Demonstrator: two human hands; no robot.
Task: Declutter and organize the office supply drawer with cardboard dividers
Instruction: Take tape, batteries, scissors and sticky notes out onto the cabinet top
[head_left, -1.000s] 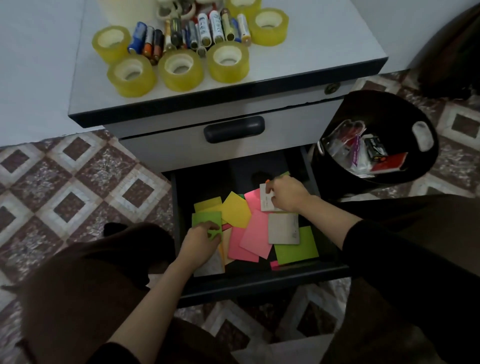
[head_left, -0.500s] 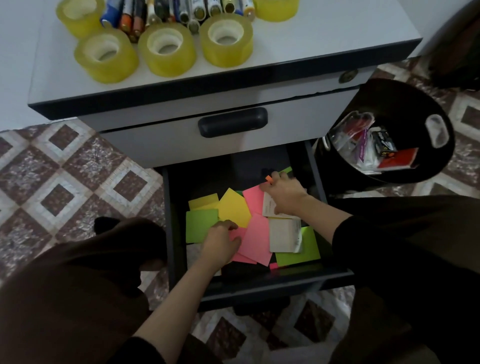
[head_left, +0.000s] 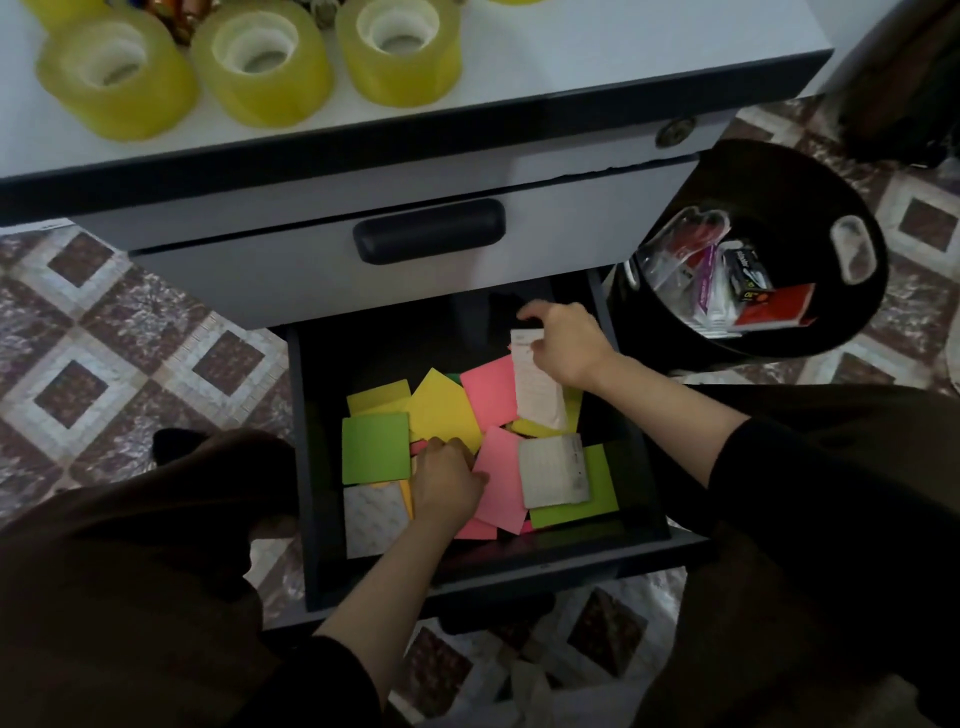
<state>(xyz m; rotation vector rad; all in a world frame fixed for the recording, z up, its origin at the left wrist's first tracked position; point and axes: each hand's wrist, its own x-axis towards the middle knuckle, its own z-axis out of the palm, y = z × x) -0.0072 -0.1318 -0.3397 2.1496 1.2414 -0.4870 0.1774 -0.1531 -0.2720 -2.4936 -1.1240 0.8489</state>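
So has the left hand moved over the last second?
Yes. The left hand has shifted right, away from the dark drawer's left wall, off the green square sticky note and onto the pink sticky notes.

I have a single view, from the wide-angle camera worn on the person's head. It looks forward and steeply down, nearly from above, into the open drawer (head_left: 304, 467), which fills the middle of the frame at close range. The left hand (head_left: 447, 486) and the right hand (head_left: 569, 351) reach in from the bottom edge. The top edge cuts through the tape rolls (head_left: 260, 67) on the cabinet top (head_left: 623, 41); the black bin (head_left: 753, 192) stands at the right, tiled floor (head_left: 104, 338) at the left.
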